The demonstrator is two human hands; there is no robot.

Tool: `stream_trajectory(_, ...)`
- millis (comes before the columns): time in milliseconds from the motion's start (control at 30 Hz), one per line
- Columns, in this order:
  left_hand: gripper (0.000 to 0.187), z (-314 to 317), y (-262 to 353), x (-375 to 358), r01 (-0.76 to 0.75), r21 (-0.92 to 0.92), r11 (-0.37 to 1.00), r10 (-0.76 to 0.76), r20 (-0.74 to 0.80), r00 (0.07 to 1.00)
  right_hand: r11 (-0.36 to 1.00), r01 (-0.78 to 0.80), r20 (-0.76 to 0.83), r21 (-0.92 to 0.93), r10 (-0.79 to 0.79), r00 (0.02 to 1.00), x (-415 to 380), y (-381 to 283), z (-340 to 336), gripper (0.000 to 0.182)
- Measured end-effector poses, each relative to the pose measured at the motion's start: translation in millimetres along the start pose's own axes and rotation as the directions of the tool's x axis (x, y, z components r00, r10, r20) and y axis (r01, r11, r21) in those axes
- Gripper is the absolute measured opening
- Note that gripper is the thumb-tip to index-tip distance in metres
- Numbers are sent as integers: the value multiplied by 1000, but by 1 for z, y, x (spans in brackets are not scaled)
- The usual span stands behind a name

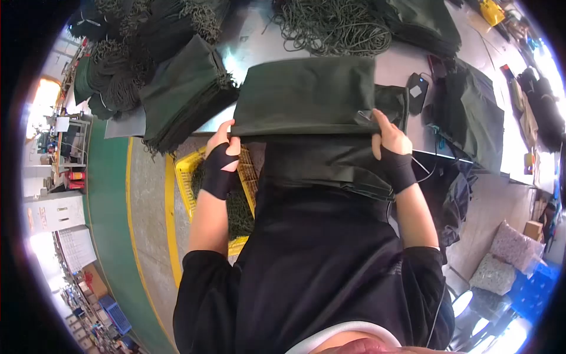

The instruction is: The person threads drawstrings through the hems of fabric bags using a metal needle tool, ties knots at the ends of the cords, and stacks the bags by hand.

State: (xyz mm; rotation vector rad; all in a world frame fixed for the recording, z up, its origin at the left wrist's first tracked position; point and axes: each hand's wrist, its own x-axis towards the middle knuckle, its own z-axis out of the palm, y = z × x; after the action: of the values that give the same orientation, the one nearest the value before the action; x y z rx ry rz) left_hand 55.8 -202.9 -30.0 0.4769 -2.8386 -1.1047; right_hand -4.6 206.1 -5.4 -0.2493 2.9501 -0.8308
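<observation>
A dark green fabric piece (306, 94) lies folded over the table's front edge area, its near edge level with both hands. My left hand (224, 147), in a black wrist wrap, pinches the near left corner of the fabric. At the near right corner, my right hand (390, 138), also wrapped in black, grips the same edge between thumb and fingers. Below that edge, more dark fabric (318, 165) hangs over my lap. A further dark green layer (392, 100) shows just beyond the fabric's right side.
A stack of green pieces (183, 94) sits left on the table (253, 29), with a heap of cords (330, 29) at the back. A black device (417, 93) and draped fabric (469, 112) are at right. A yellow crate (187, 177) stands below left.
</observation>
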Motion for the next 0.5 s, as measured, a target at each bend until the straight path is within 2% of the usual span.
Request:
stream_trajectory(33,40,10,-3,-8,-71,76,995,79,-113,990,999,9,-35,-38,-11,999,-1,8,19,57)
stream_trajectory(100,35,20,18,-18,-103,96,990,130,-326,937,996,37,-72,-82,-43,996,6,15,32,54)
stream_trajectory(133,30,20,18,-13,-150,-14,989,132,-400,907,964,-33,-34,265,43,998,5,15,35,50)
stream_trajectory(167,26,22,18,-1,-205,-120,971,125,-475,871,812,-111,34,573,111,993,4,13,35,47)
stream_trajectory(200,23,24,25,6,-34,-691,722,-214,-269,939,786,-77,56,613,55,997,0,1,30,42)
stream_trajectory(233,26,21,27,16,51,-653,755,-232,-194,953,897,45,63,439,-81,995,0,-1,23,43)
stream_trajectory(300,32,4,44,19,-168,-342,924,94,-224,970,946,193,0,259,-200,980,17,14,0,38)
stream_trajectory(333,33,-15,48,24,-262,-82,962,224,-318,921,930,298,-184,216,-261,948,50,46,-19,38)
stream_trajectory(367,35,-35,54,27,-309,190,932,359,-360,861,907,388,-358,162,-312,880,81,64,-31,39)
stream_trajectory(400,39,-50,67,27,-292,298,909,383,-320,867,879,431,-397,203,-328,857,92,31,-55,41)
stream_trajectory(433,36,-64,73,36,-323,343,882,443,-373,815,849,467,-434,247,-334,837,105,-12,-92,44)
stream_trajectory(500,29,-97,68,48,-448,284,848,530,-439,725,860,374,-307,347,-273,912,119,-63,-130,45)
